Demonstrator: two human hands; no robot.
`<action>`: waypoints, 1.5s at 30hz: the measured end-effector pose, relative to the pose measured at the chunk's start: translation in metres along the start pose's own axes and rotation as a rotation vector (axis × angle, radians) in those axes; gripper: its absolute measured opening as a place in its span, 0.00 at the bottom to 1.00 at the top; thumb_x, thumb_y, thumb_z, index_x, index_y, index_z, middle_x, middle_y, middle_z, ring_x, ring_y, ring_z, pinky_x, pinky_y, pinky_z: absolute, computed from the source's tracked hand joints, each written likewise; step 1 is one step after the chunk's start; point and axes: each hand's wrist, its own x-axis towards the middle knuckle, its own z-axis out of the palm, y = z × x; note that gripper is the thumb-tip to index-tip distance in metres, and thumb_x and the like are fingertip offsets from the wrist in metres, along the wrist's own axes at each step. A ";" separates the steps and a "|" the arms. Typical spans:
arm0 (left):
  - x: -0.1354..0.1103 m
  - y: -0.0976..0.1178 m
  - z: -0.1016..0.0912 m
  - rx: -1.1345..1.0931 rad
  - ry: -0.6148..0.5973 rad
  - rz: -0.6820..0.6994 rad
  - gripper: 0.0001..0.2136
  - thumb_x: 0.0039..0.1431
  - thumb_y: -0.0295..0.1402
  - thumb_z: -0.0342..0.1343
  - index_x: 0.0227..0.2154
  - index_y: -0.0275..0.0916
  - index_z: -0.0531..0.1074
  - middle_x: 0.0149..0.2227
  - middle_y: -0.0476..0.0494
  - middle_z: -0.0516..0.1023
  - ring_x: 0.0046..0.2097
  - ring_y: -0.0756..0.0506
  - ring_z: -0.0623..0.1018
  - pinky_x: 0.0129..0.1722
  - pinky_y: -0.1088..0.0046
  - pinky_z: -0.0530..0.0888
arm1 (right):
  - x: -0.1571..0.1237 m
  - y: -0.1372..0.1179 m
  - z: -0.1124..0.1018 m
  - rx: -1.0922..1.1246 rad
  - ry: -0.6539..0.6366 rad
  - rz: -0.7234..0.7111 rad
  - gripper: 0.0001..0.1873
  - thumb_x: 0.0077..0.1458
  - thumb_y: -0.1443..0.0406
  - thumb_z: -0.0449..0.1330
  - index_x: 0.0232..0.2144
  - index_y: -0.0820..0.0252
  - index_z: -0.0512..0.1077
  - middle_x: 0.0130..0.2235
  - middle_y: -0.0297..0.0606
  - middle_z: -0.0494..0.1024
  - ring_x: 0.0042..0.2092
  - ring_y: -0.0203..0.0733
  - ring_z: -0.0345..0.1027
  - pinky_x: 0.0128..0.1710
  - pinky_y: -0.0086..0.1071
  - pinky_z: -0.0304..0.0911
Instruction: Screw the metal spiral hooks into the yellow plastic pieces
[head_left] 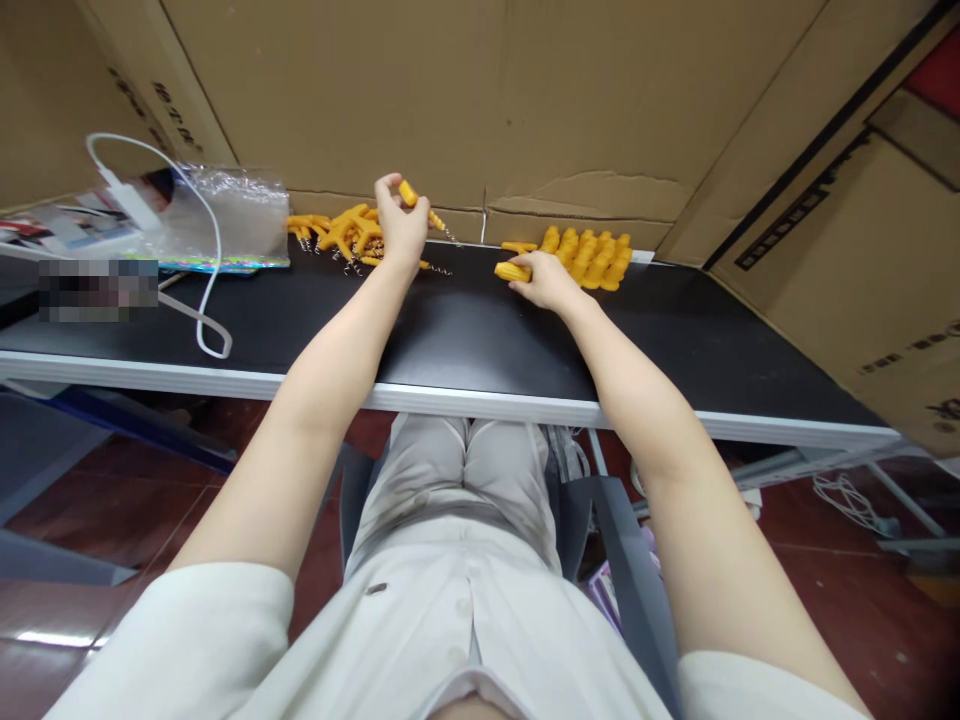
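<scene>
Apart, my left hand (pixel 403 232) pinches a yellow piece (pixel 407 193), my right hand (pixel 551 282) another piece (pixel 511 271).
Fingertip hold probably leaves the coil (pixel 451 236) free.

Cardboard panels (pixel 420 90) stand behind a black table (pixel 480 345) above a glossy reddish-brown tiled floor (pixel 877 615).

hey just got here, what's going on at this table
A person seated at the black table has a yellow piece in each hand. The left hand holds up a yellow piece with a metal spiral; the right hand pinches another yellow piece. By the left hand lies a loose heap of spiral-tipped pieces; beside the right, yellow pieces in close rows.
</scene>
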 end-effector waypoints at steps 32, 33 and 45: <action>-0.005 -0.016 0.038 -0.076 -0.112 0.072 0.28 0.60 0.24 0.58 0.64 0.43 0.66 0.54 0.36 0.79 0.53 0.36 0.84 0.56 0.52 0.81 | 0.014 0.027 0.018 0.106 0.171 -0.145 0.29 0.64 0.55 0.65 0.64 0.61 0.75 0.58 0.56 0.77 0.61 0.64 0.73 0.69 0.59 0.63; -0.007 -0.017 0.037 0.023 -0.114 0.138 0.29 0.59 0.24 0.58 0.64 0.42 0.68 0.55 0.35 0.79 0.58 0.34 0.82 0.60 0.51 0.78 | 0.014 0.028 0.019 0.104 0.178 -0.148 0.29 0.64 0.56 0.65 0.64 0.61 0.75 0.59 0.56 0.76 0.62 0.64 0.73 0.70 0.59 0.63; -0.024 -0.001 0.023 0.458 -0.026 0.032 0.28 0.60 0.30 0.56 0.65 0.44 0.73 0.50 0.32 0.82 0.58 0.27 0.78 0.59 0.49 0.72 | 0.020 0.031 0.018 0.398 0.138 -0.083 0.32 0.60 0.60 0.70 0.63 0.58 0.69 0.59 0.49 0.76 0.51 0.50 0.79 0.58 0.49 0.75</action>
